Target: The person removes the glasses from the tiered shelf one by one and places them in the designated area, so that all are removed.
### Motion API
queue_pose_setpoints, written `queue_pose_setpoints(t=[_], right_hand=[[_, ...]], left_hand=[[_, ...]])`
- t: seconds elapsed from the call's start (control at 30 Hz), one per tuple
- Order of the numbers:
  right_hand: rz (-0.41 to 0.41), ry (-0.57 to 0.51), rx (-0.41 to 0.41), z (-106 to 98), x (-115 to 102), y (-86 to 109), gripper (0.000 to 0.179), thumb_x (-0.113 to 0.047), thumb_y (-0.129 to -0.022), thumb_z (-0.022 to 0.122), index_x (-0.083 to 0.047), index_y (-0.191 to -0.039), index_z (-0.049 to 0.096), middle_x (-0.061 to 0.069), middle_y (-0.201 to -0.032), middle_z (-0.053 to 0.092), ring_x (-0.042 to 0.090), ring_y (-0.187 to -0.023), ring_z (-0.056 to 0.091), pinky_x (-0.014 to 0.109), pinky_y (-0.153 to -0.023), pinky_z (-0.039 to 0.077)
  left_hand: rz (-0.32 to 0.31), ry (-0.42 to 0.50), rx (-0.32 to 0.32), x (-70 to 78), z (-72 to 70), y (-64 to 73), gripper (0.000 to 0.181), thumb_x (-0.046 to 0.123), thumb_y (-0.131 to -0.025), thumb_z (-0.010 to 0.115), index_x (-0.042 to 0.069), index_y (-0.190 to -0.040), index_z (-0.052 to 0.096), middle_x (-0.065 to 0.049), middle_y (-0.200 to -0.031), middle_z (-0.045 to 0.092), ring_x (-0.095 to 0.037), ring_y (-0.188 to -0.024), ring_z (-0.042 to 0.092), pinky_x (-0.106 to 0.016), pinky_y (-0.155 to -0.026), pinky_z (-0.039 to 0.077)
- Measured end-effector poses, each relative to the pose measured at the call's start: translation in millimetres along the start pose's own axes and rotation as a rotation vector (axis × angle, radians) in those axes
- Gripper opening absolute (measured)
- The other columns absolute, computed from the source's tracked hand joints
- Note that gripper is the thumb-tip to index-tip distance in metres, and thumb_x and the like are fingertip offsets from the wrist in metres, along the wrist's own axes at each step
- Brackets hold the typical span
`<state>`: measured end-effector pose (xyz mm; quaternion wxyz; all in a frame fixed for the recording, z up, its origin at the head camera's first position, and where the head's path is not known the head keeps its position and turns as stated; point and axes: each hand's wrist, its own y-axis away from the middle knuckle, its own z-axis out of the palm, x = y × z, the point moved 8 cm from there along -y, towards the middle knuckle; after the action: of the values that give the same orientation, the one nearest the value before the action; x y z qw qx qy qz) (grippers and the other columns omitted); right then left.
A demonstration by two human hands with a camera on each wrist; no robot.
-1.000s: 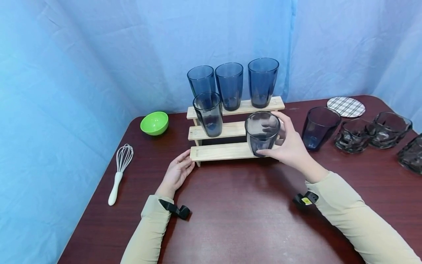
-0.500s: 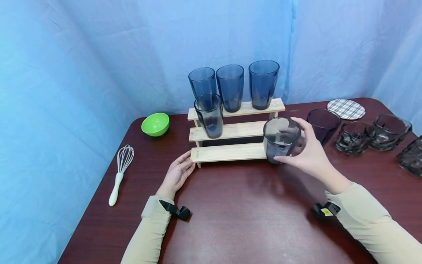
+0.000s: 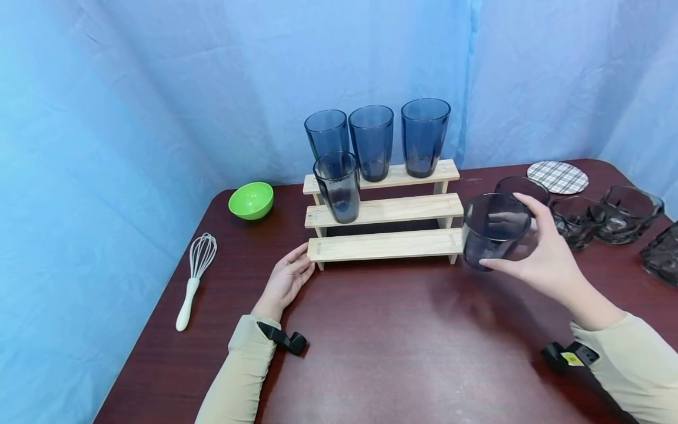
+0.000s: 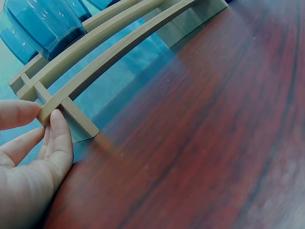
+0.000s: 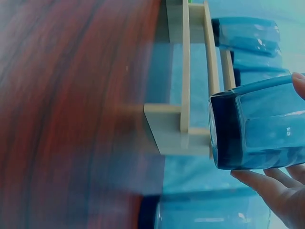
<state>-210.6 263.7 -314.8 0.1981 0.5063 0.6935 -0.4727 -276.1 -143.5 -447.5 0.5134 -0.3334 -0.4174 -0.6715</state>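
My right hand (image 3: pixel 551 259) grips a dark tinted glass tumbler (image 3: pixel 489 235) around its side, mouth up, just off the right end of a three-step wooden rack (image 3: pixel 384 244). In the right wrist view, the held tumbler (image 5: pixel 267 124) shows its thick base raised above the tabletop. My left hand (image 3: pixel 286 280) is at the rack's left end, its fingertips pinching the end of the lowest slat (image 4: pixel 62 98) in the left wrist view. Blue-grey tumblers stand on the rack: one (image 3: pixel 339 188) on the middle step and three on the top step, including the right one (image 3: pixel 424 138).
Behind the held tumbler stands another dark tumbler (image 3: pixel 524 184), partly hidden. Farther right are wavy short glasses (image 3: pixel 627 215) and a checkered round coaster (image 3: pixel 558 176). To the left lie a green bowl (image 3: pixel 251 201) and a white-handled whisk (image 3: pixel 193 282). Blue curtains hang behind the table.
My right hand has carried the tumbler rightward, from over the lowest step's right part to beyond the rack's end. The left hand has stayed at the rack's left end.
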Motion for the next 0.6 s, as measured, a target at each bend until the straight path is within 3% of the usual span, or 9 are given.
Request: queue_pose_setpoints(t=[0.3, 0.6], right_hand=[[0.042, -0.003, 0.072, -37, 13, 7.0, 0.117, 0.021, -0.054, 0.079, -0.022, -0.147, 0.022, -0.028, -0.109, 0.056, -0.013, -0.081, 0.057, 0.005, -0.061, 0.048], [0.126, 0.113, 0.115, -65, 32, 19.0, 0.117, 0.015, -0.058, 0.080, -0.028, -0.148, 0.018, -0.034, -0.106, 0.049, -0.020, -0.074, 0.052, 0.002, -0.059, 0.044]], left_hand=[[0.008, 0.010, -0.003, 0.3, 0.7, -0.7, 0.053, -0.009, -0.095, 0.037, -0.003, -0.147, 0.025, 0.000, -0.101, 0.052, -0.005, -0.080, 0.057, -0.018, -0.077, 0.050], [0.006, 0.011, 0.004, -0.3, 0.1, -0.2, 0.053, -0.009, -0.095, 0.038, -0.003, -0.147, 0.026, -0.001, -0.102, 0.052, -0.005, -0.081, 0.057, -0.018, -0.076, 0.050]])
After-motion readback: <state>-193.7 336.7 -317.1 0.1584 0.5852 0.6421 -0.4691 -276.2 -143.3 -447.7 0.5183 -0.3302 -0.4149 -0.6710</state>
